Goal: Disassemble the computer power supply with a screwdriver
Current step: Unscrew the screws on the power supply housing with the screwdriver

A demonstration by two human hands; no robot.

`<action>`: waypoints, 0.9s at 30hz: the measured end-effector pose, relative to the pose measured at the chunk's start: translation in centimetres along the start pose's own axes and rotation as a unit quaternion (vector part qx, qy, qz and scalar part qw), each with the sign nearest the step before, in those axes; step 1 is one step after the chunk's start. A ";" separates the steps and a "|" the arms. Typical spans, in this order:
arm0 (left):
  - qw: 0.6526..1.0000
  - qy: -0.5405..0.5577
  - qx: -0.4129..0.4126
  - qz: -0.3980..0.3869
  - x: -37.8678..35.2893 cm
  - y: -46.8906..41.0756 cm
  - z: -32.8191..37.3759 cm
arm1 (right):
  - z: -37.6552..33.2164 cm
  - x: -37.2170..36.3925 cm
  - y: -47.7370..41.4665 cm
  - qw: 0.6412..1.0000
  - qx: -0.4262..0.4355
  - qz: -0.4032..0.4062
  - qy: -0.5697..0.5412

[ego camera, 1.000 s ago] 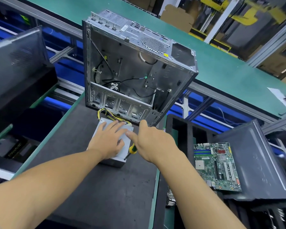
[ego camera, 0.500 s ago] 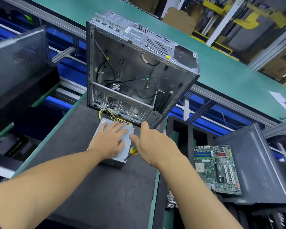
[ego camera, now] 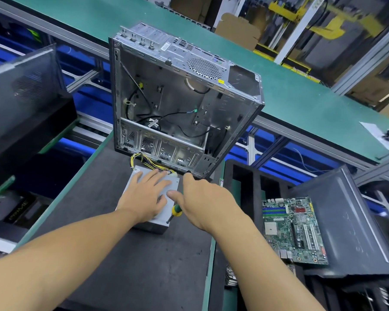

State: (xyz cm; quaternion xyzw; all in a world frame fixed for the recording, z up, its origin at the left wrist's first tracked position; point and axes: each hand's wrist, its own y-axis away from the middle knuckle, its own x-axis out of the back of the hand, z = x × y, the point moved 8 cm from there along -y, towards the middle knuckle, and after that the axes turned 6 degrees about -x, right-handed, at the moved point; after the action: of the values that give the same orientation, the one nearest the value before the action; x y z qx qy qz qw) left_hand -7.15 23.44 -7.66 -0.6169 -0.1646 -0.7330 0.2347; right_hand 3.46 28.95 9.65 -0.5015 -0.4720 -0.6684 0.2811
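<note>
A grey metal power supply (ego camera: 155, 222) lies flat on the dark work mat (ego camera: 133, 265), with yellow and black wires (ego camera: 148, 162) bunched at its far end. My left hand (ego camera: 144, 196) rests palm down on its top, fingers spread. My right hand (ego camera: 202, 198) is closed around a screwdriver (ego camera: 175, 211) with a green and yellow handle. The shaft points down and left to the box's near right corner; the tip is hidden there.
An open, stripped computer case (ego camera: 177, 113) stands just behind the power supply. A green motherboard (ego camera: 294, 230) lies in a black tray (ego camera: 357, 232) to the right. A dark panel (ego camera: 25, 97) leans at the left. A green conveyor (ego camera: 301, 93) runs behind.
The view has tilted slightly. My right hand has shifted a little on the screwdriver; the left hand stays flat on the power supply.
</note>
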 end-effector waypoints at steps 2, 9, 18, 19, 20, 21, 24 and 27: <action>1.000 0.004 -0.001 0.000 0.2 0.0 0.1 | -0.6 0.1 -0.1 0.999 0.032 -0.005 0.011; 1.000 0.011 0.000 0.005 0.4 0.0 0.1 | -0.9 -0.1 0.0 0.994 0.051 -0.078 -0.051; 1.000 0.001 0.000 0.009 0.2 0.0 0.0 | -0.9 0.0 -0.5 0.997 0.060 -0.042 -0.018; 1.000 -0.002 -0.001 0.006 0.2 0.0 0.1 | -0.9 -0.1 -0.4 0.995 0.068 -0.061 -0.032; 1.000 -0.004 -0.002 0.005 0.2 0.0 0.0 | -0.9 -0.2 -0.4 0.994 0.070 -0.070 -0.037; 1.000 -0.004 -0.001 0.006 0.2 0.0 0.0 | -0.9 -0.2 -0.3 0.995 0.067 -0.067 -0.036; 1.000 0.008 0.000 0.011 0.3 0.1 0.0 | -0.4 -0.1 0.0 0.999 0.038 -0.027 -0.014; 1.000 0.004 -0.002 0.001 0.0 0.0 0.0 | -0.3 0.2 0.1 1.000 0.013 0.010 0.019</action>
State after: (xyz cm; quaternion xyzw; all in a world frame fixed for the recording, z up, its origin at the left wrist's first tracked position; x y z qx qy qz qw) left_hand -7.16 23.49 -7.66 -0.6143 -0.1619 -0.7356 0.2351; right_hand 3.34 28.69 9.87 -0.4892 -0.4704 -0.6688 0.3035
